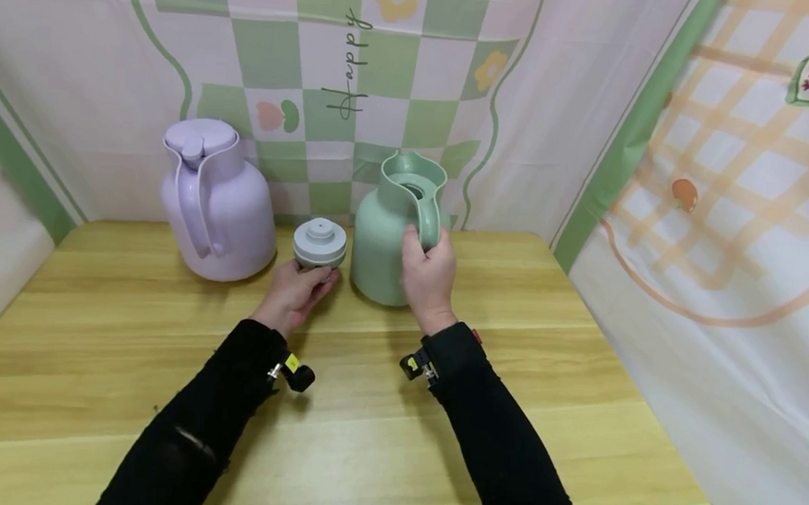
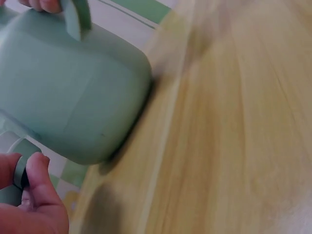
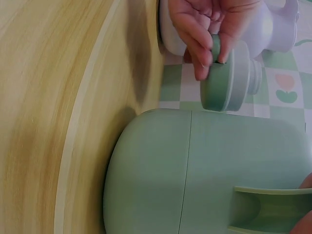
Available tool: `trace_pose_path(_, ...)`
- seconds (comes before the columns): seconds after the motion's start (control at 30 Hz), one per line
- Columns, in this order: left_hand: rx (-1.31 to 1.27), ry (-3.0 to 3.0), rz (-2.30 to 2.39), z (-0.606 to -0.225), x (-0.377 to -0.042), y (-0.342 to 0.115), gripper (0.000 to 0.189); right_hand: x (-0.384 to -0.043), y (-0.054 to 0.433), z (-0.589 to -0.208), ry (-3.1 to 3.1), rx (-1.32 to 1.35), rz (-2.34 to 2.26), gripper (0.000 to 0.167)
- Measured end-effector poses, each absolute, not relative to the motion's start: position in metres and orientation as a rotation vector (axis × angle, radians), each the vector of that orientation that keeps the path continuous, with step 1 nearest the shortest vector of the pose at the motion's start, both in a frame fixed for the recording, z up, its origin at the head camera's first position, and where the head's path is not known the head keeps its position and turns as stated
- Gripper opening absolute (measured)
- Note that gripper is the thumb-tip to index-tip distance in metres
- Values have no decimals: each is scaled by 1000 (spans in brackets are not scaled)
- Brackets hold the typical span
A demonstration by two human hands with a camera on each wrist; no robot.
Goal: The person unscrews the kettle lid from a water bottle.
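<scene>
A green thermos jug stands upright on the wooden table, its mouth uncovered and its spout facing away. My right hand grips its handle, thumb on top. Just left of the jug, my left hand pinches the small green tab of the jug lid. The lid is held upside down: in the right wrist view its green cap faces the table and its grey stopper points up. In the left wrist view the left hand is partly cut off by the frame edge.
A lilac thermos jug with its lid on stands at the back left, handle toward me. Behind the table hangs a checked green and white cloth. More patterned cloth hangs on the right.
</scene>
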State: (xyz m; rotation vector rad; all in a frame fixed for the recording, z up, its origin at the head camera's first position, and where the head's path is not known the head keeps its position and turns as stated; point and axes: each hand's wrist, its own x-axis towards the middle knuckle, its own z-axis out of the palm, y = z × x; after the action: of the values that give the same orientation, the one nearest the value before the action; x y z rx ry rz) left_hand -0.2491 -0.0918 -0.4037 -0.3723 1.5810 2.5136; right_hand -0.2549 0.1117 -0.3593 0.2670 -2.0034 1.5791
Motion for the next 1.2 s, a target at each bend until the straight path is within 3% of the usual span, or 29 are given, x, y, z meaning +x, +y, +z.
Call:
trace_pose_path(0.33,-387,1929,2321,-413,-255,-84,57,-262,118,-358,-1985,228,1571,28)
trace_pose_path(1.2,-488,2079,2191,-427,-265,-68,43,-271,128,-358,-1980,202,1561,29)
